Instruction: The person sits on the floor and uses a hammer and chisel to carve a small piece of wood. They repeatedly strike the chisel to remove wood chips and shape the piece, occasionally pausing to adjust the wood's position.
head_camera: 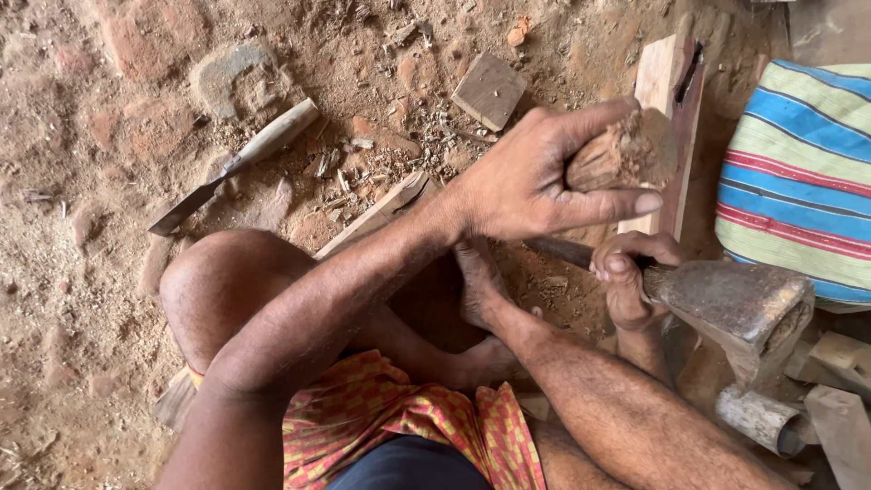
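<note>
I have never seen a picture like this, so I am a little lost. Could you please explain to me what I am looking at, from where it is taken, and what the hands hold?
There is one picture, taken by a camera on the person's head, looking down at their own arms and crossed legs. The person sits on a dirt floor.

The left hand grips a rough chunk of wood and holds it above a wooden board. The right hand grips the handle of a heavy rusty axe, close to its head.

On the floor lie a chisel with a pale handle, a small square wood block, wood chips and a short cut log. A striped cloth lies at the right edge.
</note>
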